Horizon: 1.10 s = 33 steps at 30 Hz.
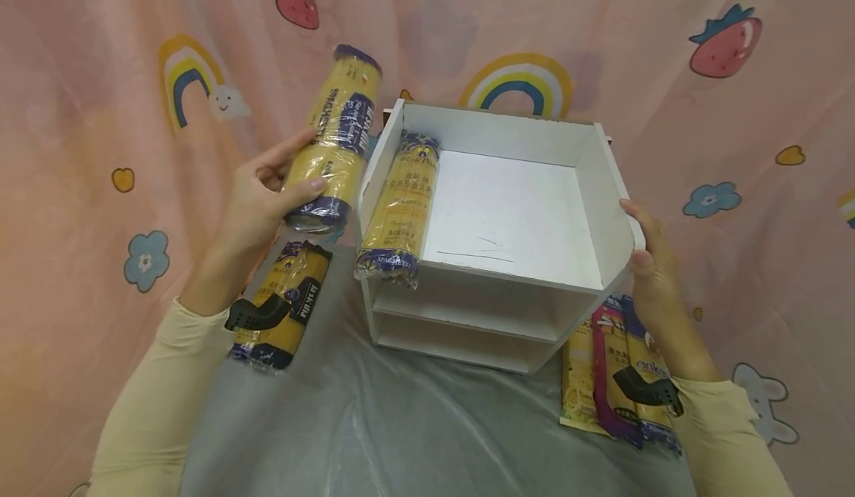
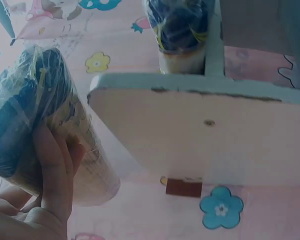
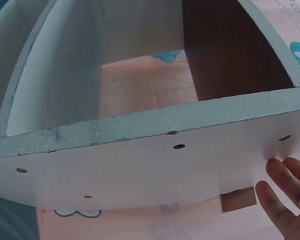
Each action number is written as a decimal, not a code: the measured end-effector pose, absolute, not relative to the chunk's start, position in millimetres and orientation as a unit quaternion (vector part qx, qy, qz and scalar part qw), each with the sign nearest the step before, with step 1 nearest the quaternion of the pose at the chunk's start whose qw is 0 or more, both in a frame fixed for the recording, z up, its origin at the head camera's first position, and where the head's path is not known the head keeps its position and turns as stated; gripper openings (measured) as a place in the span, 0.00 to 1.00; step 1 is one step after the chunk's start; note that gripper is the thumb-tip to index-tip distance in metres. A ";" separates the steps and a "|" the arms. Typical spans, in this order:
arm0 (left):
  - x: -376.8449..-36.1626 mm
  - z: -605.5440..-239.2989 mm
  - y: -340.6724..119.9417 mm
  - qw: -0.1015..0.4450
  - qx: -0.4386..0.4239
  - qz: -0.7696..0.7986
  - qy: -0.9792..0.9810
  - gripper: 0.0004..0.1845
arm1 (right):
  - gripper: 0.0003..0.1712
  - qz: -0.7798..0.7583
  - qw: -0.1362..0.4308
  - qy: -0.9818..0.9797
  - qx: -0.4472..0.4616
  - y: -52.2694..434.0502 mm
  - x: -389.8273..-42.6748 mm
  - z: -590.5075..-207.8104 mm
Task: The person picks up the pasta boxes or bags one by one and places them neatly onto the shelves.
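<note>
My left hand [image 1: 267, 185] grips a clear-wrapped spaghetti pack [image 1: 341, 126] with blue ends, raised beside the left wall of a white shelf unit [image 1: 497, 267]. In the left wrist view, fingers [image 2: 52, 160] press along the side of that pack, near its crumpled end. Another spaghetti pack [image 1: 404, 200] lies in the unit's top tray, along the left wall. My right hand [image 1: 654, 274] is at the right wall's front corner. The right wrist view shows its fairly straight fingers [image 3: 285, 180] at the wall's outer face.
A yellow pasta pack [image 1: 283, 304] with a dark label lies left of the unit on the grey cloth [image 1: 320, 430]. Several pasta packs [image 1: 611, 371] lie side by side at its right. Lower shelves [image 1: 467, 308] open toward me, and a pink printed curtain [image 1: 427, 30] hangs behind.
</note>
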<state>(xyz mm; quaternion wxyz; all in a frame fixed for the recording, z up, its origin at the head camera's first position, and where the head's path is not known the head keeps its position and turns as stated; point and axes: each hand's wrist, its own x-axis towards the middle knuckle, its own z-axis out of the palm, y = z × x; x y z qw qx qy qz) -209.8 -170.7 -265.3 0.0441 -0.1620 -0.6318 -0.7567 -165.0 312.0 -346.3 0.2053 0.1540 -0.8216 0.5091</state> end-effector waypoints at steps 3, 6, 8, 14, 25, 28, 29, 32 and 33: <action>-208.7 -260.2 -162.4 0.034 -0.170 -0.761 -0.625 0.33 | 0.40 0.512 0.207 -0.819 0.156 312.6 -165.2 -347.8; -206.7 -255.8 -154.9 0.016 -0.170 -0.769 -0.617 0.34 | 0.40 0.523 0.213 -0.808 0.171 312.3 -165.8 -349.2; -205.3 -253.1 -149.9 0.009 -0.169 -0.768 -0.618 0.34 | 0.41 0.532 0.217 -0.797 0.184 312.0 -166.4 -349.7; -204.3 -245.1 -133.1 0.005 -0.171 -0.764 -0.622 0.34 | 0.40 0.538 0.224 -0.787 0.203 311.8 -166.7 -349.8; -202.8 -235.0 -96.9 -0.025 -0.166 -0.748 -0.642 0.34 | 0.41 0.544 0.230 -0.781 0.204 314.6 -165.1 -348.1; -203.6 -235.9 -87.7 -0.031 -0.170 -0.740 -0.650 0.35 | 0.42 0.551 0.231 -0.775 0.206 315.9 -164.3 -348.3; -203.6 -236.0 -85.0 -0.034 -0.171 -0.738 -0.652 0.34 | 0.42 0.552 0.229 -0.775 0.207 316.3 -163.9 -348.0; -203.0 -235.5 -77.9 -0.043 -0.171 -0.729 -0.661 0.34 | 0.42 0.554 0.226 -0.773 0.212 316.8 -163.8 -347.1; -203.0 -235.2 -75.7 -0.044 -0.169 -0.727 -0.665 0.34 | 0.41 0.552 0.226 -0.774 0.213 317.0 -163.7 -347.0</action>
